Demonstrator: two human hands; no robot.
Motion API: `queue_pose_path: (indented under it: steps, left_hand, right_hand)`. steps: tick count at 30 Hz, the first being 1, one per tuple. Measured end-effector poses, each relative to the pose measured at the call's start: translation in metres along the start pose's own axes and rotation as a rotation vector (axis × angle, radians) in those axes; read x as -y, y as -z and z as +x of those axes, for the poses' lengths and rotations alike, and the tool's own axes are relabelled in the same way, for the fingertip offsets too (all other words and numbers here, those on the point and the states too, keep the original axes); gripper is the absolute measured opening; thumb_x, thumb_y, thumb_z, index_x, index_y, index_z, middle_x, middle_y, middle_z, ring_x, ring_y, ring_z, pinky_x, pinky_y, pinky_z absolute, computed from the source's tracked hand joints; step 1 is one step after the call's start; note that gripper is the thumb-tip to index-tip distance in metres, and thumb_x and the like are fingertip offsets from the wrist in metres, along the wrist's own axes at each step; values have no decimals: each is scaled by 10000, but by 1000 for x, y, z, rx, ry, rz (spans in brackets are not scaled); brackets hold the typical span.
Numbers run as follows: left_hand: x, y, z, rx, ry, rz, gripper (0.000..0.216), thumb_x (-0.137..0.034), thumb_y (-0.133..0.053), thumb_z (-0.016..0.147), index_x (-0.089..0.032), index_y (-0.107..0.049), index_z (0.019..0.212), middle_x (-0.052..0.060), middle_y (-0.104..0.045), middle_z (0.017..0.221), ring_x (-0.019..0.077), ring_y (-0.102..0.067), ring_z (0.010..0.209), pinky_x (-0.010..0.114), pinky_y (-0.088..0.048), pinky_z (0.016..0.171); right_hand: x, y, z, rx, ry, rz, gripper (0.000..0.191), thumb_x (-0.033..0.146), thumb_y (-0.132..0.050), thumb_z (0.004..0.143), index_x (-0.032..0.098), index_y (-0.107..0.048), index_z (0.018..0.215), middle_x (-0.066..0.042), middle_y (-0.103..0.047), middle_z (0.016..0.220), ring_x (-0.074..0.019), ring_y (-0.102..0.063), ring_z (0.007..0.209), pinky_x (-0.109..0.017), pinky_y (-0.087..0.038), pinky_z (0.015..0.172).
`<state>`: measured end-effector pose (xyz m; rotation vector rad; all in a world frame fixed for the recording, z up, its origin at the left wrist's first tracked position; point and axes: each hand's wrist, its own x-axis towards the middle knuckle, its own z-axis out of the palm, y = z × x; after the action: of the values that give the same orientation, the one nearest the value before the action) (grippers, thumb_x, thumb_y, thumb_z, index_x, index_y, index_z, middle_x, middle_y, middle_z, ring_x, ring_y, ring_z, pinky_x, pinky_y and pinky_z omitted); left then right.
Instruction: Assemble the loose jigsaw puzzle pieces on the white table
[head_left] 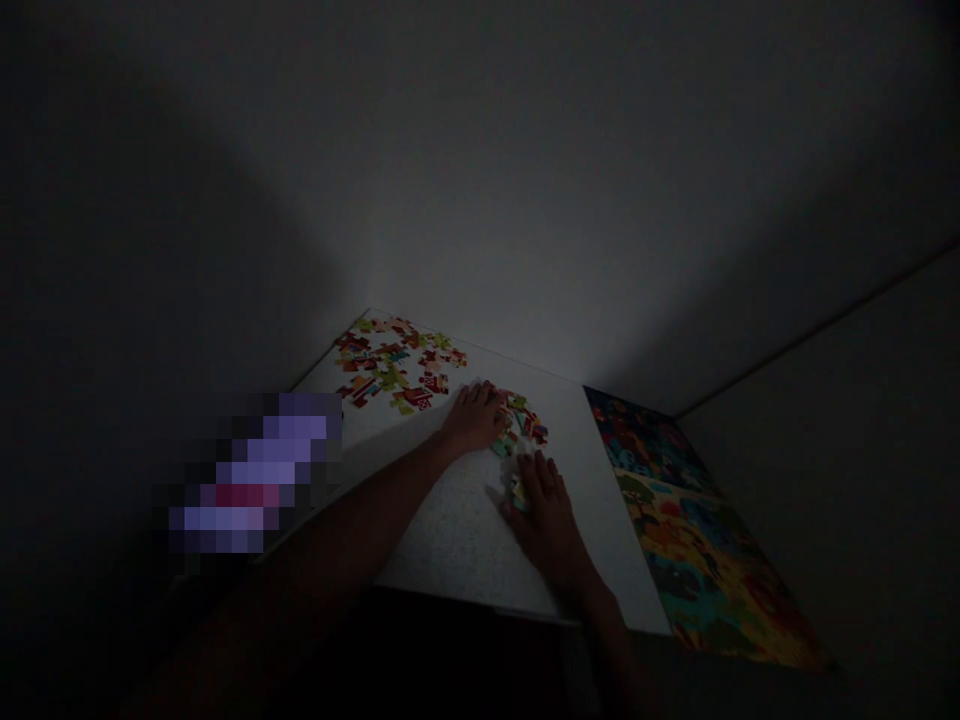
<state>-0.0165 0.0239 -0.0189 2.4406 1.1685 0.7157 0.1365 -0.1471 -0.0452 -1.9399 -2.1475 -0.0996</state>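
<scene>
My left hand [474, 418] lies on the white table [465, 530] with its fingers stretched out. Its fingertips touch the edge of a small group of jigsaw pieces [534, 430]. Closer to me, my right hand [549, 515] rests palm down, fingers extended and thumb apart. A pale yellow-green jigsaw piece [518, 490] shows in the gap between the right thumb and index finger; whether they grip it is hard to see in the dim light. Beyond my left hand, a larger spread of loose jigsaw pieces [390, 377] in red, green and orange covers the far left corner.
Two colourful pictures, one dark blue [649, 435] and one yellow with animals [712, 570], lie along the table's right side. A pale wall [480, 200] rises right behind the table. To the left is a blurred-out bright patch [255, 475].
</scene>
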Motion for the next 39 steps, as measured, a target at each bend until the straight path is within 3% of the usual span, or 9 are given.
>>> queue_pose_path:
  steps: [5,9,15,19,23,27,31,35,39]
  left_hand:
    - [3,2,9,-39,29,-222,341,-334,-454,947,-230,-608,1233,85,-576,1362,255,-483,1314,522,-212,1182]
    - [16,3,21,-94,116,-462,396,-302,-329,981,-206,-638,1210,65,-667,1258,197,-604,1185,393,-399,1098]
    - [39,16,32,-215,248,-726,484,-322,-275,981,-158,-564,1333,114,-610,1348,204,-604,1210,350,-485,1012]
    - [37,18,28,-230,242,-788,495,-405,-282,995,-175,-565,1329,110,-599,1362,211,-600,1214,369,-488,1012]
    - [22,11,19,-228,176,-719,418,-355,-377,982,-183,-585,1302,78,-550,1422,200,-478,1341,369,-350,1145]
    - [10,7,9,-52,-75,-340,410,-350,-442,967,-193,-564,1326,115,-440,1508,228,-391,1407,396,-309,1166]
    - [-2,13,-4,109,-225,-63,476,-437,-478,955,-222,-500,1380,139,-393,1534,249,-332,1439,461,-227,1191]
    - [-15,18,-29,295,-282,56,758,-645,-537,852,-213,-398,1459,159,-260,1593,327,-164,1490,527,-138,1192]
    - [-16,17,-50,301,-224,153,715,-610,-480,896,-212,-376,1480,161,-170,1615,343,-77,1500,563,-99,1183]
  right_hand:
    - [46,21,18,181,217,-15,739,577,-431,942,286,-160,1565,-125,-159,1625,-370,-85,1498,-685,-149,1151]
    - [64,32,57,250,318,8,647,570,-325,980,307,-192,1556,-106,-166,1626,-349,-113,1498,-660,-126,1166]
    - [49,28,109,241,402,-32,583,563,-291,991,337,-286,1528,-83,-276,1600,-355,-146,1491,-644,-74,1173]
    - [26,19,136,240,348,-47,616,605,-246,982,314,-317,1520,-93,-263,1605,-341,-89,1502,-625,-59,1176]
    - [-7,8,163,288,174,-63,629,583,-256,988,272,-290,1534,-114,-233,1612,-336,-97,1500,-606,-61,1179]
    - [-42,2,171,281,34,-80,612,523,-327,982,248,-310,1528,-109,-249,1608,-323,-141,1497,-573,-111,1188]
    - [-68,-1,154,168,-36,-72,619,528,-292,983,259,-274,1541,-95,-299,1592,-327,-191,1486,-597,-141,1177]
    - [-80,-5,127,96,-119,-67,654,589,-317,960,300,-254,1544,-90,-346,1571,-376,-246,1460,-659,-191,1133]
    - [-73,-1,96,108,-119,-66,653,582,-305,968,275,-260,1543,-105,-313,1584,-374,-194,1477,-659,-177,1132]
